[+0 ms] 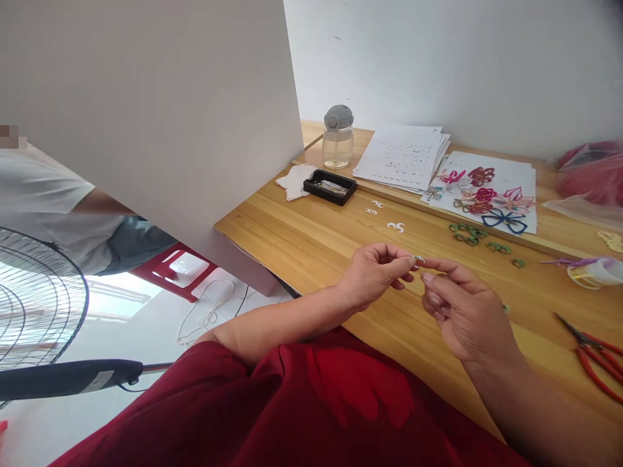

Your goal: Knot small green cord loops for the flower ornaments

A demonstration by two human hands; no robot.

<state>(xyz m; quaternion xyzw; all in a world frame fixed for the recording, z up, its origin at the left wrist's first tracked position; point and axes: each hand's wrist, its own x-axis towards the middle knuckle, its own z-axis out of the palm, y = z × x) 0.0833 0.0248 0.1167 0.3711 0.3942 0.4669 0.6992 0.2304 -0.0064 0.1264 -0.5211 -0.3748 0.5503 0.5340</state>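
Observation:
My left hand (372, 275) pinches a small pale, greenish piece (418, 259) between thumb and forefinger, held above the wooden table. My right hand (467, 308) is closed facing it, its forefinger tip at the piece and its thumb just below. Whether the right fingers grip a part of it is too small to tell. Several green rings (468, 233) lie beyond the right hand, and small white crescent shapes (396, 227) lie beyond the left. Part of another small ring (505, 308) shows beside the right hand.
Red-handled pliers (598, 357) lie at the right, near a spool (596, 272). Further back are a black tray (329, 188), a bottle (338, 139), paper sheets (396, 155) and colourful wire flowers (484, 194). A panel (195, 117), fan (39, 298) and seated person (97, 201) are left.

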